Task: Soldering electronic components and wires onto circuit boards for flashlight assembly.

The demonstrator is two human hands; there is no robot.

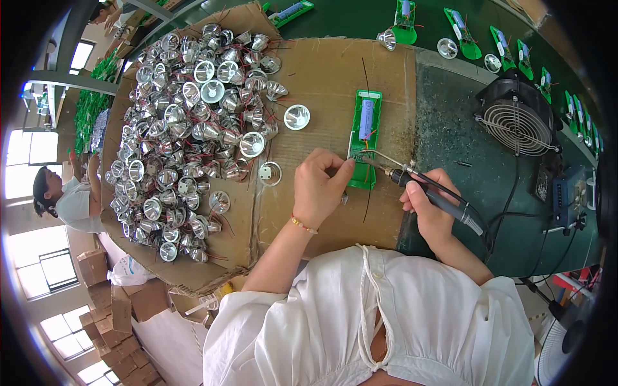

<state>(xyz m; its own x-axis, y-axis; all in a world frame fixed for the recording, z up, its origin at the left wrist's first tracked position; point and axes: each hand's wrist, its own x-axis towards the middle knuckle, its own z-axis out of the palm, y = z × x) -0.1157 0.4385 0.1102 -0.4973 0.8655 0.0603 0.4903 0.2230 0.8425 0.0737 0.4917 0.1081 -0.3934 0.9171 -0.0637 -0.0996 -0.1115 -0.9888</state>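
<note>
A green plastic housing [369, 96] lies on the cardboard in front of me, with a blue cylindrical battery [367, 119] and thin wires inside. My left hand [320, 183] is at its left edge, thumb and forefinger pinched together; what they hold is hidden. A bit of silvery metal shows under that hand. In my right hand [430, 206] is a soldering iron [447, 204], gripped like a pen. A thin curved metal tube runs along the iron, and its tip reaches in over the lower part of the housing, close to my left fingertips.
A large heap of silver reflector cups [212, 91] with red wires fills a cardboard tray on the left. Loose reflectors [297, 117] lie beside it. Several green housings [404, 29] line the far edge. A fan [517, 125] and a blue box [569, 196] stand right. Another person [71, 202] sits far left.
</note>
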